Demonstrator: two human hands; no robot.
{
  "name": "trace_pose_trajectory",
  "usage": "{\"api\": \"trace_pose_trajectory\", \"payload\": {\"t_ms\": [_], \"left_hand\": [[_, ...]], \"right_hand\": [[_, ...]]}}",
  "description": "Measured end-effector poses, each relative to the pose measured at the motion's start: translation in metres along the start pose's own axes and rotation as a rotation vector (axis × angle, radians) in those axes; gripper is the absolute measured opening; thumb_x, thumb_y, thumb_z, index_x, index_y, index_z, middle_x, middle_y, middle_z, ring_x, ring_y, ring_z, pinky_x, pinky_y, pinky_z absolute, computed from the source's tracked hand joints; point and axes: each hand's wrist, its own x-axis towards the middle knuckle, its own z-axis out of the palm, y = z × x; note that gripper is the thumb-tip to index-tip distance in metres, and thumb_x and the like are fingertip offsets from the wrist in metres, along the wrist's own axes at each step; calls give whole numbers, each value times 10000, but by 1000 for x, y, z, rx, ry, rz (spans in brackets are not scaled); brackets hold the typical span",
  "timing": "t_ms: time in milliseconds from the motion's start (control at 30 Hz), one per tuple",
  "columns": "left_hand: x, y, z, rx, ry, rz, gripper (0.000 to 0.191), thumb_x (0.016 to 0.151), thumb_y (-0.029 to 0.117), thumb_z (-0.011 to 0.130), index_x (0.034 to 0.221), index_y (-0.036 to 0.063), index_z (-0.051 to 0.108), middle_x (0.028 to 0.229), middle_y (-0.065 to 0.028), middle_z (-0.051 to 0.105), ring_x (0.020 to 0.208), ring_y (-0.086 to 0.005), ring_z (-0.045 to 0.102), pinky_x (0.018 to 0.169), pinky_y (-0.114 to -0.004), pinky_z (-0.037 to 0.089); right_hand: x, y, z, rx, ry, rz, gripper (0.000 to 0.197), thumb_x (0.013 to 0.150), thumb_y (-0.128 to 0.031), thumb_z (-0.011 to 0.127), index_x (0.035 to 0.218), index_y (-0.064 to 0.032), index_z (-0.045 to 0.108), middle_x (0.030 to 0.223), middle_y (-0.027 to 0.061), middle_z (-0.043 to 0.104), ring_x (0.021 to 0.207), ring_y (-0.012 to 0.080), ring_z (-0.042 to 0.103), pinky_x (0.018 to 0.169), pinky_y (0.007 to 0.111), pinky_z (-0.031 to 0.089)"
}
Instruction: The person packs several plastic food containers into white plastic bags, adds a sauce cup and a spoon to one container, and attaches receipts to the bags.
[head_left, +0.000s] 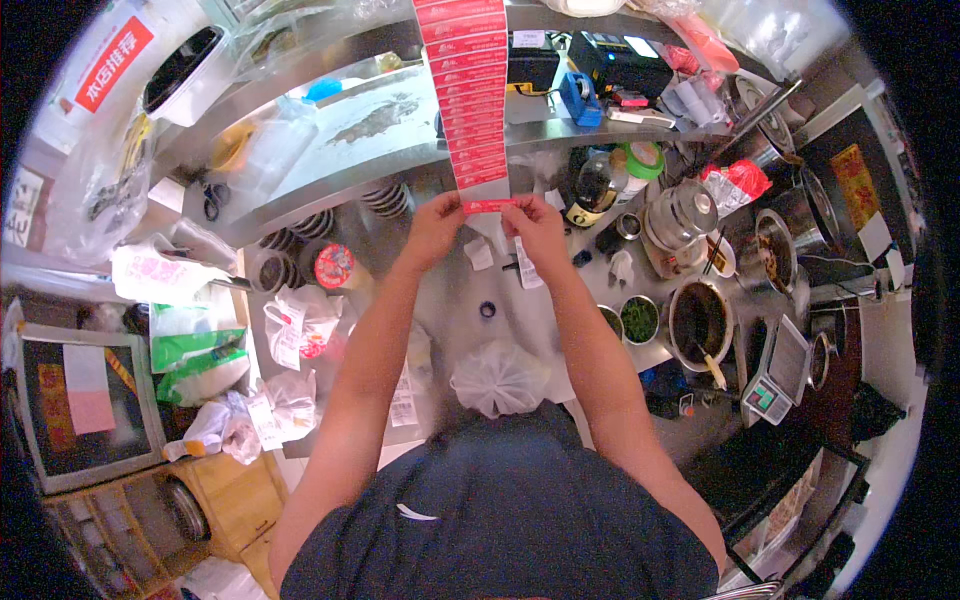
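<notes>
My left hand (436, 231) and my right hand (537, 226) pinch the two ends of a small red printed label (489, 205) between thumbs and fingers. Just beyond it hangs a long strip of red labels (471, 97), reaching down from above the shelf. Whether the small label is still joined to the strip's pale lower end I cannot tell. Below my right hand lies a printed paper slip (529, 268), partly covered by that hand. A crumpled white paper (478, 254) and a dark ring (487, 309) rest on the steel counter (457, 315). A tied translucent plastic bag (498, 379) sits close to my body.
Bagged items with slips (301, 319) and a lidded cup (334, 265) stand left. To the right are a pot of dark sauce (700, 324), chopped greens (640, 319), a glass jar (681, 214) and a digital scale (778, 371). A blue tape dispenser (580, 99) occupies the shelf.
</notes>
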Motion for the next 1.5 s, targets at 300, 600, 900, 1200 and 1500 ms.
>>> {"api": "trace_pose_trajectory", "payload": {"t_ms": [300, 600, 900, 1200, 1500], "left_hand": [[-15, -1, -9, -171, -95, -51, 258, 907, 75, 658, 1156, 11, 674, 987, -14, 682, 875, -89, 594, 781, -247, 481], [-24, 26, -5, 17, -20, -98, 353, 885, 153, 717, 1192, -8, 650, 1040, -60, 701, 918, -141, 639, 842, -301, 509], [-22, -6, 0, -59, -74, 26, 295, 871, 37, 693, 1161, -4, 663, 1002, -54, 712, 917, -141, 659, 826, -275, 522], [-19, -23, 1, 341, 193, 30, 224, 897, 102, 644, 1100, 46, 722, 998, -117, 729, 886, -178, 686, 807, -297, 522], [-29, -19, 0, 833, 358, 455, 214, 864, 73, 613, 1046, 67, 724, 877, -165, 634, 839, -361, 637, 724, -444, 517]], "right_hand": [[6, 12, 6, -128, 50, -34, 248, 907, -254, 696, 979, -18, 668, 766, 27, 653, 667, 101, 595, 593, 260, 484], [8, 20, 3, -86, 30, -18, 219, 892, -228, 715, 971, -28, 676, 785, 33, 671, 662, 105, 608, 577, 255, 494], [1, 16, 6, -70, -13, 114, 116, 918, -130, 603, 969, -32, 641, 933, 38, 700, 866, 124, 654, 728, 281, 528], [-14, 28, 1, 317, 101, 276, 101, 920, -134, 618, 985, -56, 621, 988, 64, 689, 873, 185, 679, 724, 317, 548], [-61, 9, 30, -377, 281, -304, 156, 851, -116, 757, 904, -30, 637, 795, -12, 639, 689, 59, 555, 647, 212, 464]]}}
